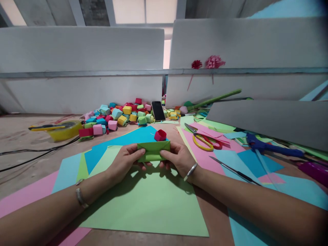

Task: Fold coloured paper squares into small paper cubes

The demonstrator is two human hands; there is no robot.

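Observation:
A folded piece of green paper (153,152) is held level between my two hands, with crease lines showing on its face. My left hand (129,156) pinches its left end, thumb in front and fingers behind. At the right end, my right hand (176,155) grips it the same way. Below the hands lies a large light green sheet (148,205). Just behind the folded paper sits a small red paper box (160,135), on a blue sheet (123,137).
Colourful paper boxes (127,110) are heaped at the back beside a phone (158,111). Yellow tape (64,131) with a cutter (46,127) stands left, near black cables. Rightward lie scissors (205,140), a thin blade (233,169), a blue glue gun (274,147) and coloured sheets.

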